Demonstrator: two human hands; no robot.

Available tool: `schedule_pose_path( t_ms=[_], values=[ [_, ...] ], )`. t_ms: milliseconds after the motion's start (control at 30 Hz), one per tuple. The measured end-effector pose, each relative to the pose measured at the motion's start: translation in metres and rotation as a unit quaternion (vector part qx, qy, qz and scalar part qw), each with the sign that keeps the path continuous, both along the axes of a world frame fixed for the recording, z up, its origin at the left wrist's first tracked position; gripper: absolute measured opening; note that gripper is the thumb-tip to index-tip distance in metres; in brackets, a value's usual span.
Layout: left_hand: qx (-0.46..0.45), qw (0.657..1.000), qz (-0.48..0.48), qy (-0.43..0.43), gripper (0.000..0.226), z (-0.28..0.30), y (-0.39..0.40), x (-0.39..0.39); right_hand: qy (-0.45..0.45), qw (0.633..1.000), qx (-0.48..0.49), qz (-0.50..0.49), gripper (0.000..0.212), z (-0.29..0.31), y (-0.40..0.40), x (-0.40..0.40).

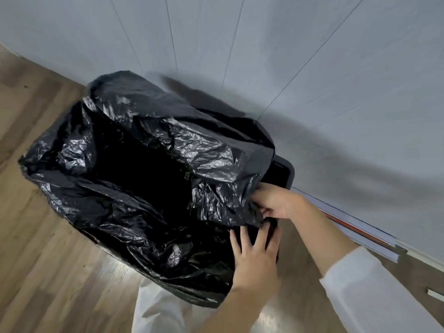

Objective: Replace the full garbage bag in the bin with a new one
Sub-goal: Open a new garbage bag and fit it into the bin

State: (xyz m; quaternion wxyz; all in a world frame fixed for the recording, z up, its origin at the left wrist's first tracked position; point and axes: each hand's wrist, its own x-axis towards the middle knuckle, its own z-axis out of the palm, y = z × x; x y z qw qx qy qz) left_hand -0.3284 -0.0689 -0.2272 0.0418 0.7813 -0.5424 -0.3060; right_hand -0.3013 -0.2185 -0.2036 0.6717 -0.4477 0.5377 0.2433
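A black garbage bag (134, 179) lies open across the top of the bin, its mouth spread wide and its edges draped over the sides. Only one dark corner of the bin (286, 171) shows at the right, next to the wall. My right hand (274, 203) pinches the bag's edge at that corner. My left hand (257, 258) rests flat with fingers spread on the bag's near right side, pressing the plastic against the bin. The bin's inside is dark and I cannot see what is in it.
A pale panelled wall (288, 68) runs behind the bin. Wooden floor (36, 260) lies to the left and front. A flat stack of white boards (365, 236) leans along the wall's base at the right.
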Motion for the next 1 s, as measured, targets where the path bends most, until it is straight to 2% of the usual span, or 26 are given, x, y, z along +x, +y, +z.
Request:
schedule_pose_path(
  t_ms=[67,133,233,300,400,433,500,567,600,633,700,767,800,833,900,933,967,1000],
  values=[
    [-0.027,0.999,-0.018,-0.011,0.105,-0.004,0.003,-0.003,-0.019,0.993,-0.073,-0.087,0.027,0.003,-0.007,-0.009],
    [-0.046,0.999,-0.024,0.015,0.125,-0.004,0.004,-0.005,-0.026,0.969,-0.123,-0.212,0.023,0.004,-0.019,-0.029],
    [-0.047,0.997,-0.019,0.054,0.147,-0.006,0.007,-0.005,0.017,0.946,-0.184,-0.267,0.02,0.002,-0.036,-0.07],
    [-0.075,0.994,-0.011,0.081,0.133,-0.011,0.006,-0.007,0.078,0.939,-0.203,-0.266,0.015,-0.007,-0.042,-0.09],
    [-0.047,0.991,-0.018,0.127,0.081,-0.01,0.002,-0.002,0.163,0.924,-0.215,-0.272,0.011,-0.035,-0.048,-0.107],
    [-0.066,0.989,-0.018,0.129,0.07,-0.009,-0.001,-0.001,0.181,0.919,-0.23,-0.265,0.012,-0.046,-0.049,-0.111],
    [-0.053,0.98,-0.023,0.191,0.068,-0.01,-0.006,0.005,0.214,0.913,-0.257,-0.233,0.018,-0.061,-0.049,-0.113],
    [-0.02,0.983,0.036,0.179,0.067,-0.015,-0.008,0.009,0.241,0.911,-0.276,-0.188,0.03,-0.07,-0.049,-0.105],
    [0.0,0.985,0.049,0.167,0.076,-0.019,-0.007,0.007,0.236,0.916,-0.265,-0.187,0.039,-0.073,-0.048,-0.099],
    [0.014,0.992,0.021,0.121,0.095,-0.022,-0.005,0.003,0.215,0.926,-0.241,-0.196,0.046,-0.079,-0.048,-0.092],
    [0.02,0.998,0.033,0.04,0.136,-0.031,-0.003,-0.01,0.179,0.949,-0.171,-0.197,0.054,-0.087,-0.045,-0.079],
    [0.028,0.997,0.063,0.023,0.147,-0.025,-0.007,-0.016,0.147,0.959,-0.129,-0.207,0.047,-0.101,-0.045,-0.077],
    [0.012,0.998,0.064,0.023,0.139,-0.02,-0.009,-0.014,0.149,0.954,-0.133,-0.223,0.037,-0.095,-0.045,-0.075],
    [-0.028,0.998,0.055,0.017,0.118,-0.013,-0.011,-0.009,0.153,0.948,-0.15,-0.235,0.024,-0.089,-0.046,-0.077],
    [-0.112,0.993,0.033,0.001,0.068,0.006,-0.02,0.024,0.186,0.918,-0.273,-0.219,0.024,-0.074,-0.051,-0.084],
    [-0.169,0.985,0.026,-0.018,0.053,0.012,-0.026,0.049,0.177,0.882,-0.375,-0.224,0.022,-0.062,-0.052,-0.088],
    [-0.225,0.973,0.025,-0.036,0.045,0.018,-0.033,0.081,0.14,0.84,-0.471,-0.231,0.023,-0.05,-0.048,-0.088],
    [-0.26,0.964,0.031,-0.054,0.043,0.021,-0.04,0.116,0.1,0.808,-0.546,-0.196,0.029,-0.034,-0.04,-0.081]
  ],
)
